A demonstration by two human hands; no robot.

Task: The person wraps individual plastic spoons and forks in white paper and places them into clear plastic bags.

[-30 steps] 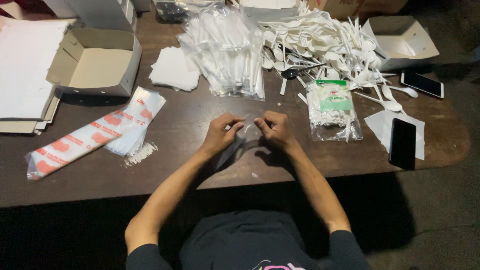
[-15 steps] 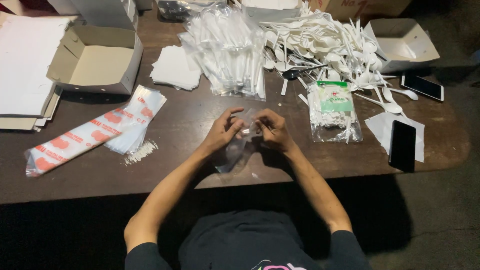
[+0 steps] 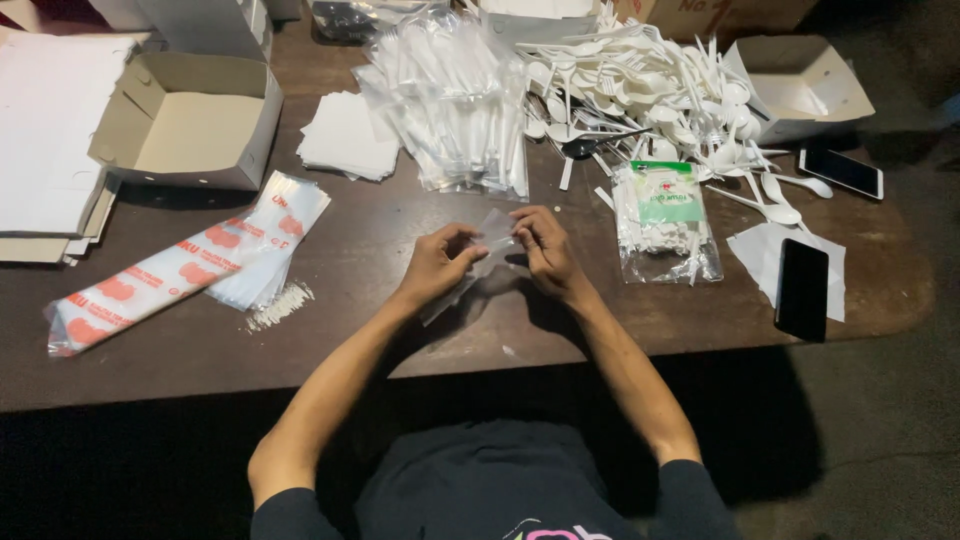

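Left hand (image 3: 435, 265) and right hand (image 3: 545, 250) both pinch small clear plastic sleeve (image 3: 487, 250), fingers closed on its edges, held just above dark brown wooden table (image 3: 400, 330), near stack of clear packed cutlery sleeves (image 3: 450, 100).

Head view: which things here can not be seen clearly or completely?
- Clear plastic sleeve between left hand and right hand: contents cannot be told; see-through, partly covered by fingers.
- Flat white sheets: cut off by left edge.
- Brown carton: cut off by top edge.
- Small white bits beside red-printed bag: too small to tell.
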